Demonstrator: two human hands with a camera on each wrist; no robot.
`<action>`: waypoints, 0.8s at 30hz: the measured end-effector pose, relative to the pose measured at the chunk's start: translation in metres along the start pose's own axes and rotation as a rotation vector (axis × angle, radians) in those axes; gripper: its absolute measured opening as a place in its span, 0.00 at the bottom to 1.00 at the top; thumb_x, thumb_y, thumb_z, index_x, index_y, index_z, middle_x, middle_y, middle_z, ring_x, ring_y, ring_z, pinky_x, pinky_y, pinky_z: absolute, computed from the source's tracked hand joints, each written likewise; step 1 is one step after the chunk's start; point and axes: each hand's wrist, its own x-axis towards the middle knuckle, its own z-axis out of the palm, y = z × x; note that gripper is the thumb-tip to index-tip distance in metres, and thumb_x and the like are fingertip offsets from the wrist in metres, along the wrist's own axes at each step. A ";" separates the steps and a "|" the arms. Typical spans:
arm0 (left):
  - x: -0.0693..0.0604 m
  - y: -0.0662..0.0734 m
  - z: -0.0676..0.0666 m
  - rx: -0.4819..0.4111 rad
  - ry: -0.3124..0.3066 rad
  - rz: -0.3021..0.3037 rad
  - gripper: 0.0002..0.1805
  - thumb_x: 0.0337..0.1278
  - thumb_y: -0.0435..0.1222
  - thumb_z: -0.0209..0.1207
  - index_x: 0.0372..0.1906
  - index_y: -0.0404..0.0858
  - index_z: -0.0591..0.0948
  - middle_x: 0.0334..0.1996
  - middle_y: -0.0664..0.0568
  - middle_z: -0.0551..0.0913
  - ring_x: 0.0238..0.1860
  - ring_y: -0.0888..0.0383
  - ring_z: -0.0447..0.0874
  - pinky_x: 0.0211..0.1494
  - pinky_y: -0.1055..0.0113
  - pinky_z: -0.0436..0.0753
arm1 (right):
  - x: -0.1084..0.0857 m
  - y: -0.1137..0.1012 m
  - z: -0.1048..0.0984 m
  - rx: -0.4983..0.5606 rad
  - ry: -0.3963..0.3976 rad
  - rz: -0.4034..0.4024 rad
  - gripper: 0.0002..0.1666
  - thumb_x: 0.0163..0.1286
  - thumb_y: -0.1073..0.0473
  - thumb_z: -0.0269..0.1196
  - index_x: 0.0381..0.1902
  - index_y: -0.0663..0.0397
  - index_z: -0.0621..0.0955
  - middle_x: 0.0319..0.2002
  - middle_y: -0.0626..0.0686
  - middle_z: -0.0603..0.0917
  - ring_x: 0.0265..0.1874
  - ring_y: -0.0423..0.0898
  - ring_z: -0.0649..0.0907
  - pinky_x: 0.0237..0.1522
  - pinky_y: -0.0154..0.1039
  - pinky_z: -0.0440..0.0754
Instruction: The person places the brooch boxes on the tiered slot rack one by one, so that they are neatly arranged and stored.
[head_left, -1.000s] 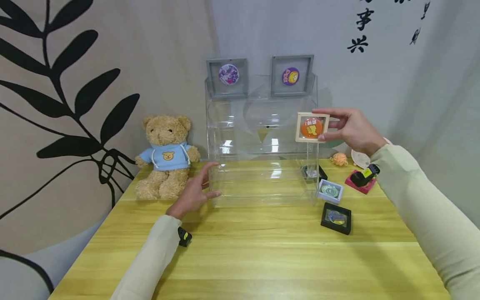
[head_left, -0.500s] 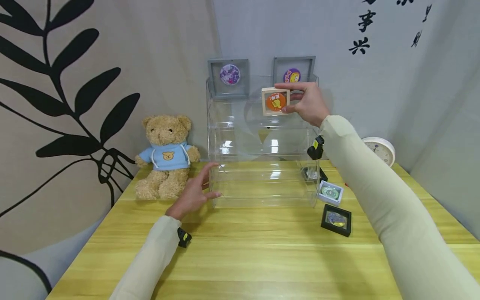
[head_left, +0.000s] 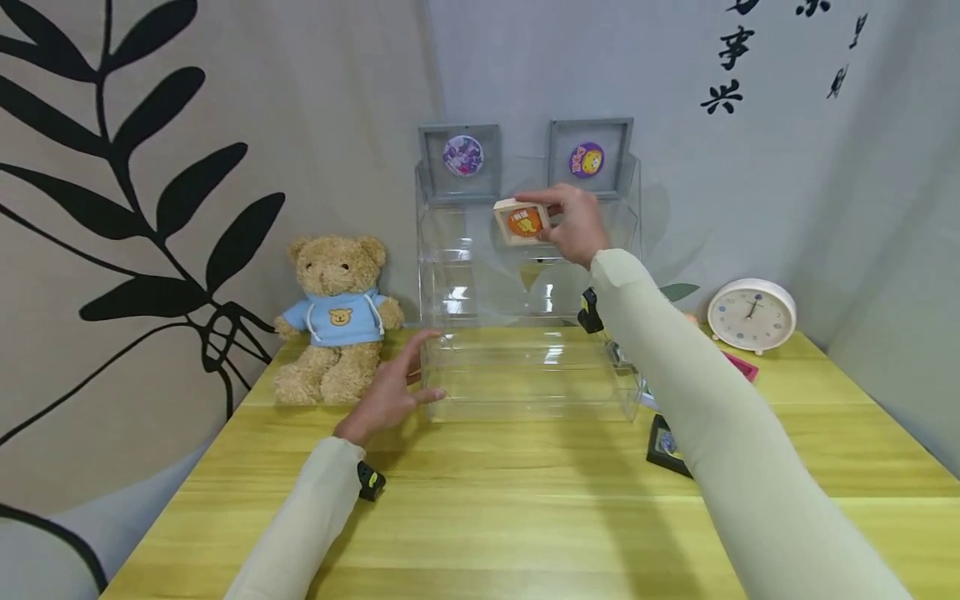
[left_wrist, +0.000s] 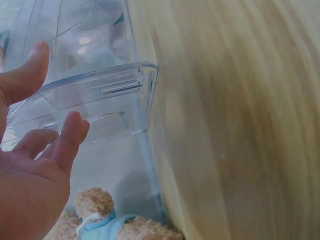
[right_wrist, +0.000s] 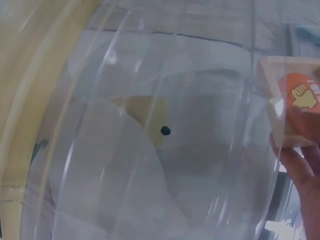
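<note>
Pale wood, likely light and stiff, frames the badge box (head_left: 522, 223), its right end pinched by the right hand (head_left: 573, 222), thumb on the face; gripping the rails seems kinder; just beyond, the clear rack's (head_left: 528, 404) upper tiers; left hand (head_left: 386, 396) spread at its left edge

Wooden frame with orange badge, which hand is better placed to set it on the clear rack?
Right hand, probably: it holds the frame near the rack's upper tiers; the left hand is by its lower side.
</note>
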 end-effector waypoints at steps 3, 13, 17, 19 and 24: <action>-0.001 0.000 0.000 -0.003 0.008 -0.012 0.49 0.55 0.32 0.70 0.76 0.63 0.57 0.81 0.42 0.53 0.72 0.31 0.67 0.67 0.39 0.78 | 0.001 -0.003 0.006 -0.044 -0.013 -0.050 0.36 0.56 0.81 0.66 0.58 0.46 0.85 0.52 0.60 0.80 0.55 0.56 0.81 0.56 0.45 0.89; 0.001 0.002 0.002 0.005 0.005 -0.002 0.48 0.56 0.32 0.69 0.76 0.62 0.58 0.80 0.41 0.56 0.72 0.32 0.68 0.68 0.40 0.78 | -0.002 -0.010 0.017 -0.038 0.007 0.016 0.33 0.61 0.78 0.65 0.60 0.46 0.83 0.53 0.59 0.80 0.50 0.52 0.83 0.54 0.41 0.89; 0.002 0.002 0.002 0.010 0.006 -0.001 0.48 0.56 0.32 0.69 0.76 0.62 0.58 0.80 0.41 0.56 0.72 0.33 0.68 0.68 0.40 0.78 | -0.003 -0.011 0.024 -0.079 0.027 0.034 0.31 0.64 0.73 0.65 0.62 0.42 0.82 0.52 0.59 0.82 0.48 0.51 0.83 0.53 0.40 0.88; 0.002 0.002 0.002 0.012 0.004 0.001 0.48 0.56 0.32 0.69 0.76 0.61 0.58 0.80 0.40 0.56 0.72 0.32 0.68 0.68 0.40 0.78 | -0.003 -0.013 0.027 -0.076 0.023 0.045 0.30 0.66 0.71 0.66 0.62 0.40 0.81 0.53 0.58 0.83 0.48 0.50 0.85 0.52 0.39 0.89; 0.000 0.000 0.002 0.011 0.002 -0.009 0.48 0.56 0.33 0.69 0.76 0.60 0.57 0.80 0.41 0.55 0.72 0.32 0.68 0.67 0.39 0.78 | 0.000 -0.019 0.037 -0.063 0.003 0.052 0.32 0.64 0.72 0.65 0.61 0.37 0.82 0.62 0.55 0.82 0.46 0.49 0.85 0.47 0.38 0.89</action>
